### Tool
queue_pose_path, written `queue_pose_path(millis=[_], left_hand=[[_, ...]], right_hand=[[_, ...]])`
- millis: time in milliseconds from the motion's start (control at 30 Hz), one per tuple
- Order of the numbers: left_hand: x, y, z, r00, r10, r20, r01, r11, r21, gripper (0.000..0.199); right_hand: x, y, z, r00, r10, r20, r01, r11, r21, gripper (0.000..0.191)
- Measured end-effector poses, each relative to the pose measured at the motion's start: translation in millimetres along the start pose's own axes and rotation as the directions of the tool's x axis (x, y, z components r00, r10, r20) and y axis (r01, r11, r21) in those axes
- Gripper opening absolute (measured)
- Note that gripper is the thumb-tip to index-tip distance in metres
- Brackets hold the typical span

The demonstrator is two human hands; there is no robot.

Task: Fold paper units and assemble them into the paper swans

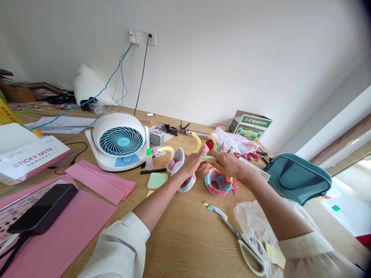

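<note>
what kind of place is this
Probably a craft table in a home or small workroom: folded-paper swans, scissors and pink paper sheets share it with a white fan.

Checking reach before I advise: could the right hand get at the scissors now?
Likely yes: the scissors lie nearer the camera, looking mostly uncovered, though the right hand is occupied with a pale green strip.
</note>
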State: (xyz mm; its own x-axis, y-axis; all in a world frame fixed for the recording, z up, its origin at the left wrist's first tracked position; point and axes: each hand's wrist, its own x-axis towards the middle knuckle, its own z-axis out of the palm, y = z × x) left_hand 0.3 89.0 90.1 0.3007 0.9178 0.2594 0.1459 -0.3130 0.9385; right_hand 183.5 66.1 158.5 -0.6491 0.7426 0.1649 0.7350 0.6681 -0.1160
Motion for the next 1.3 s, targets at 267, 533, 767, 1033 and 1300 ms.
queue_pose_path(millis=[267,533,767,1033,1300], left_hand=[[-21.2,-12.7,-22.7,0.97,0.185,-0.157,-0.188,0.982,0.001,0.052],[-94.2,-33.1,-31.6,0.945,0.252,-0.209,-0.168,0.922,0.35,0.021],[-134.4,-67.2,-15.8,0.933,0.36,0.024,-0.277,0.671,0.687,0.015],[-154.2,-89.1,-3.2,0.888,0.418,0.192,-0.424,0.582,0.694,0.02],[-156.5,-103.8,0.5,0.899,0.407,0.162,-0.41,0.651,0.639,0.021]], right_hand=[[-50.8,10.8,32.9,0.906,0.339,-0.251,-0.19,0.859,0.476,0.046],[-79.3,-16.9,117.0,0.901,0.418,-0.118,-0.252,0.724,0.642,0.039],[-81.5,-51.7,159.8,0.906,0.422,-0.035,-0.258,0.616,0.745,0.044],[-91.4,-94.7,182.6,0.927,0.376,-0.005,-0.273,0.682,0.679,0.029],[-31.0,-57.3,165.5,0.775,0.615,-0.147,-0.22,0.481,0.849,0.048]])
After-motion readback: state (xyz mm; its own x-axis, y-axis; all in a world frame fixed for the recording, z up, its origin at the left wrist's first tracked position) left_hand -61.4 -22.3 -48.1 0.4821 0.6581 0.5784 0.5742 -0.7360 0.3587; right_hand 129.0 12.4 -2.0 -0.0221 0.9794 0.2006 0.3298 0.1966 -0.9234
